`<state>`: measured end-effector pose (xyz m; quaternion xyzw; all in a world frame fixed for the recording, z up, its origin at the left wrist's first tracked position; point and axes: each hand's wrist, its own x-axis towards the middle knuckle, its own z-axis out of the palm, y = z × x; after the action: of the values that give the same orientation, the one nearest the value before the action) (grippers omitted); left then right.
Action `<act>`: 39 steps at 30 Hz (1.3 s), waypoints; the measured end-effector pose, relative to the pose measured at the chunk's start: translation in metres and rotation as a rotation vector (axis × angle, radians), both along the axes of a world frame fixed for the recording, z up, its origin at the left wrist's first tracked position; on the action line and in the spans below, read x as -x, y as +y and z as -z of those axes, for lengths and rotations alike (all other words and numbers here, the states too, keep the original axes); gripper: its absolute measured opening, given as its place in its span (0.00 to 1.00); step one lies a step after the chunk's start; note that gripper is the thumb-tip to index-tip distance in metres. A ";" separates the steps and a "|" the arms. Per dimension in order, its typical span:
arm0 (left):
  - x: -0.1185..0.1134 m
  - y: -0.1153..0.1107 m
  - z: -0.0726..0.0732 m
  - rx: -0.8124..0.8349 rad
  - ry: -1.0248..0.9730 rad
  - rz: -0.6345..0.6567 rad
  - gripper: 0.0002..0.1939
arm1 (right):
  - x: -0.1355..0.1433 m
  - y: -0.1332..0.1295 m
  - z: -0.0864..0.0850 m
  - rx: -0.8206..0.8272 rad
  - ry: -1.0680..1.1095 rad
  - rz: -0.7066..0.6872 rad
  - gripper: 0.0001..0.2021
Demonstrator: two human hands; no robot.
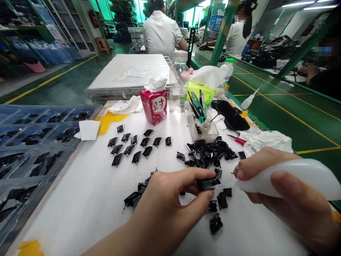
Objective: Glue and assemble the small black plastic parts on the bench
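Observation:
My left hand pinches a small black part between thumb and fingers over the white table. In my right hand is a white squeeze bottle, lying sideways with its narrow tip pointing left at the black part. Whether the tip touches the part is hard to tell. Just beyond my fingers lies a heap of black parts. Several loose black pieces rest to the right of and below my left hand, and another cluster lies left of it. Farther left, more black parts stand spread in rows.
Divided blue trays of black parts line the left. Behind are a pink box, a clear bottle, a tool holder, a black case and crumpled white cloth. People in white shirts sit farther back.

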<state>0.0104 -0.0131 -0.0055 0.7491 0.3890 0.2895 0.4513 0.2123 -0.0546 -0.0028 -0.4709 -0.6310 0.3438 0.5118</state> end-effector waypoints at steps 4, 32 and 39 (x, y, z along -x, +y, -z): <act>0.000 0.000 0.001 -0.001 0.003 -0.005 0.14 | 0.000 -0.002 -0.002 0.026 0.011 -0.001 0.15; 0.000 0.001 0.003 -0.021 -0.003 0.035 0.13 | 0.003 -0.002 -0.005 0.031 0.044 0.088 0.15; 0.000 0.001 0.002 -0.020 -0.005 0.031 0.13 | 0.000 -0.002 -0.006 0.017 0.024 0.077 0.15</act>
<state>0.0103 -0.0121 -0.0078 0.7588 0.3735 0.2882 0.4490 0.2119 -0.0563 0.0031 -0.4950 -0.6033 0.3346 0.5282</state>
